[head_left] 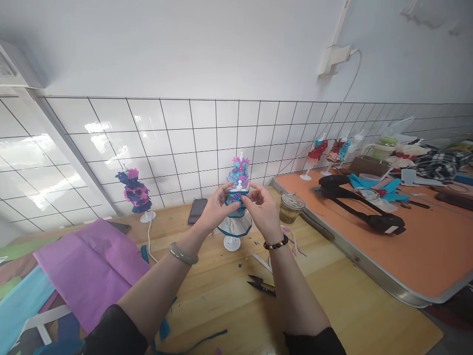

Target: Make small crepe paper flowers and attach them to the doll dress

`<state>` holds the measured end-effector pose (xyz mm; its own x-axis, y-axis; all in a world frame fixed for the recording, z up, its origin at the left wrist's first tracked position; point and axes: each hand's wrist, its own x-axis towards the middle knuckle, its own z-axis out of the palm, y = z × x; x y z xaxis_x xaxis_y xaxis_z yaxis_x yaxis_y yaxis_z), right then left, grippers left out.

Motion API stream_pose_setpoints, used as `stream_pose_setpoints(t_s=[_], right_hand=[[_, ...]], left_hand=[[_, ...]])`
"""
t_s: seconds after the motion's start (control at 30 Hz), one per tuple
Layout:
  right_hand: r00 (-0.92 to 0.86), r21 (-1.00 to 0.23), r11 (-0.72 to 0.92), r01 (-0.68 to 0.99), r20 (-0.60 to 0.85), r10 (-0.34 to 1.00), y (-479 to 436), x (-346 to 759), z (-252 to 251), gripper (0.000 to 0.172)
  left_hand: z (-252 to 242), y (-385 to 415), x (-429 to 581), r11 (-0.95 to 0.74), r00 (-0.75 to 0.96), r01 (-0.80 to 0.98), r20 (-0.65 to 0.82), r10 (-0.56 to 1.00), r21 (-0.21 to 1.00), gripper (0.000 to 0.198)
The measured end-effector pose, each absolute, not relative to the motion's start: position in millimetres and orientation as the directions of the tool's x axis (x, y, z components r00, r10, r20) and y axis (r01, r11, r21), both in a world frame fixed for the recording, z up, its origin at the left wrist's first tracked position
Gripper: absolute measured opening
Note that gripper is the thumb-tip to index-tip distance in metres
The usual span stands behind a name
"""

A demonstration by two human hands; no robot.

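From here I see my left hand (219,206) and right hand (264,209) half-curled, thumbs and fingertips gripping the small dress (235,226) between them. Just right of my right hand, a lidded cup (289,213) holds yellowish-brown contents.

On the tabletop (314,286), a smartphone (197,211) lies left of the central dress form (235,227), a cup (290,211) right, thread snips (260,284) in front.
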<state>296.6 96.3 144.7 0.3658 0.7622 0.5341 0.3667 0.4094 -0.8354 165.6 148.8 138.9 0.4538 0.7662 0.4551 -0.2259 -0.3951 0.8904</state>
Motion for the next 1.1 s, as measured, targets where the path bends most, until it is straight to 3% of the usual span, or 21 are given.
stream_pose_setpoints(t_s=[0.4,0.67,1.1], right_hand=[[0.358,-0.829,0.437,0.349,0.549,0.755,99,298,141,0.040],[0.360,-0.833,0.434,0.342,0.543,0.759,98,298,143,0.041],[0.345,-0.831,0.451,0.324,0.548,0.762,99,297,142,0.041]], left_hand=[[150,136,164,-0.603,0.402,0.075,0.530,0.747,0.794,0.053],[152,134,166,-0.652,0.392,0.205,0.549,0.738,0.730,0.055],[146,144,170,-0.490,0.380,-0.013,0.457,0.804,0.872,0.052]])
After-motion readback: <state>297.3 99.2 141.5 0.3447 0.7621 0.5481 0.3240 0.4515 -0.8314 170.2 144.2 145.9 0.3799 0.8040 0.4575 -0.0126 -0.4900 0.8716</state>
